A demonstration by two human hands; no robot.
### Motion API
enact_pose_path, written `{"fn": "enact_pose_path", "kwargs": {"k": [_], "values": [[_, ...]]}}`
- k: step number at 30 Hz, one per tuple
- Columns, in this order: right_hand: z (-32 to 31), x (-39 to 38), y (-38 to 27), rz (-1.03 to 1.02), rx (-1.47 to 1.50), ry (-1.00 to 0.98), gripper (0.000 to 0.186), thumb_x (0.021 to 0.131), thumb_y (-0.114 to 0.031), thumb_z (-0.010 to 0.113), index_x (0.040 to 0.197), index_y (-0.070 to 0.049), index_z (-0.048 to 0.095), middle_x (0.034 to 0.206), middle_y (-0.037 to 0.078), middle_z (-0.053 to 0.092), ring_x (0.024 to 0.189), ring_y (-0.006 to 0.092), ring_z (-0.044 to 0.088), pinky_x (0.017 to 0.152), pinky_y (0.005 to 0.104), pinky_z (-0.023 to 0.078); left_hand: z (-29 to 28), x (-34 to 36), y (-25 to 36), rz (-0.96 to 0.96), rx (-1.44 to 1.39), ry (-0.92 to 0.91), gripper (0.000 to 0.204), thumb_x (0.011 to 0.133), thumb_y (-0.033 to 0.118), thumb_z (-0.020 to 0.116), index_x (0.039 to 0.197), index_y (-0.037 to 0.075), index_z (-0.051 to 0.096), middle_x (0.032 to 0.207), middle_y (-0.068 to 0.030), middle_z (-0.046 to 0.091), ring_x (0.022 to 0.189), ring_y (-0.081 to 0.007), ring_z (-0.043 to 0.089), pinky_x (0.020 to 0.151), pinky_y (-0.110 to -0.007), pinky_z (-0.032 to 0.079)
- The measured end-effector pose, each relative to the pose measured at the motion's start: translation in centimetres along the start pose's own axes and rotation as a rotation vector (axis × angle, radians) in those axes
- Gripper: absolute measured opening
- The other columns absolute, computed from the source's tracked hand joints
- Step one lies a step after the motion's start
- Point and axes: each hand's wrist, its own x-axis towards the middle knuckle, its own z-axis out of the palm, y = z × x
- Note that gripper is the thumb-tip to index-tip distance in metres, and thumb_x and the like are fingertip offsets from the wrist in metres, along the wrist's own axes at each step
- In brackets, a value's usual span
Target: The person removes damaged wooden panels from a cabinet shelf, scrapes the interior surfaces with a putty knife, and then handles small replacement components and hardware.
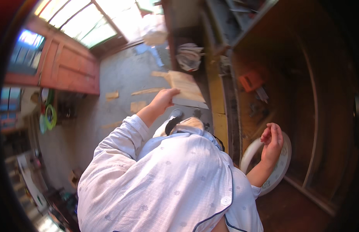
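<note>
My left hand (164, 101) reaches forward and grips the near left edge of a thin, pale wooden board (185, 86), which it holds out above the floor. Part of the board's front edge looks whitish. On the right, my right hand (272, 144) is raised with its fingers loosely bent and nothing visible in them. Behind that hand and forearm stands a large white ring-shaped roll (284, 156) with green marks, partly covered by my arm.
Several wood scraps (138, 106) lie on the grey floor (115, 73). To the right are a yellow-edged bench (219, 96) and an orange tool (251, 81) on a brown wooden surface. A red cabinet (69, 62) stands at left. A crumpled white bag (190, 56) sits ahead.
</note>
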Motion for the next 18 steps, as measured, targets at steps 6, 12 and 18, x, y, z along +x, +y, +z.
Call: {"fn": "enact_pose_path", "kwargs": {"k": [6,12,18], "values": [[10.8,1.6,0.9,0.052,-0.147,-0.249,0.017,0.092,-0.020,0.051,0.091,-0.005,0.060,0.064,0.000,0.052,0.055,0.0062,0.047,0.051,0.0178,0.040,-21.9,0.2,-10.2,-0.178,-0.395,0.359,0.021,0.086,0.031,0.057,0.073,0.015,0.054,0.057,0.0024,0.047,0.053,-0.0098,0.044,0.049,-0.025,0.037],[17.9,1.5,1.0,0.016,-0.322,-0.446,0.018,0.093,-0.022,0.051,0.094,-0.007,0.062,0.069,0.001,0.057,0.059,0.0053,0.051,0.053,0.0176,0.043,-33.0,-2.4,-19.3,-0.544,-0.441,0.779,0.019,0.087,0.030,0.047,0.084,0.012,0.051,0.065,0.0013,0.055,0.053,-0.0117,0.048,0.052,-0.029,0.042],[15.9,1.2,1.1,0.020,-0.339,-0.248,0.017,0.093,-0.021,0.051,0.093,-0.007,0.062,0.070,-0.001,0.056,0.060,0.0058,0.051,0.056,0.0181,0.043,-31.4,2.2,-16.1,-0.474,-0.300,0.676,0.014,0.085,0.024,0.049,0.084,0.010,0.052,0.066,-0.0009,0.056,0.053,-0.0126,0.050,0.050,-0.028,0.042]]}}
